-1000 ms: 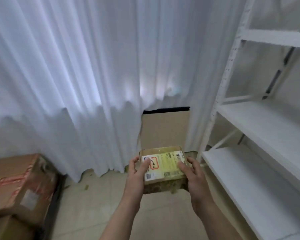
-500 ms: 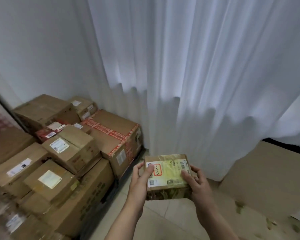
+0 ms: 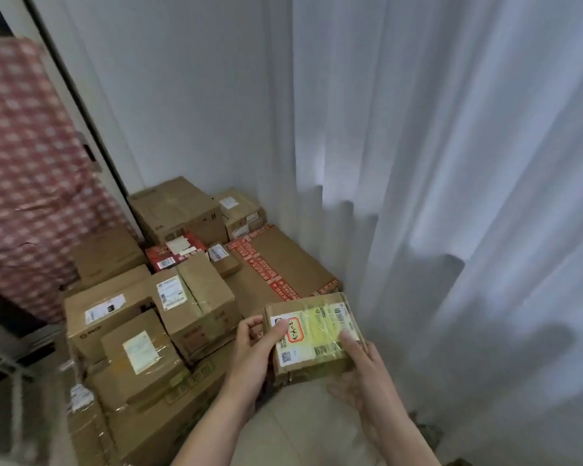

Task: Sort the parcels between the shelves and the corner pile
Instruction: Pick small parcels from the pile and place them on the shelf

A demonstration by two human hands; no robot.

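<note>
I hold the small parcel (image 3: pixel 312 334) in both hands, off the floor (image 3: pixel 303 428) and level, its yellow-and-white label facing up with a red-ringed handwritten mark near the left end. My left hand (image 3: pixel 253 351) grips the parcel's left edge, thumb pressed on the label and fingers curled round the side. My right hand (image 3: pixel 364 371) grips the right near corner, thumb on top; I cannot tell how its fingers lie underneath.

The parcel hangs just beside the right edge of the corner pile (image 3: pixel 189 297), in front of the wide carton with red tape (image 3: pixel 283 264). The pile's cardboard boxes fill the corner against the white wall (image 3: pixel 182 95). A white curtain (image 3: pixel 451 196) hangs at the right, and a red checked cloth (image 3: pixel 24 179) stands at the left edge.
</note>
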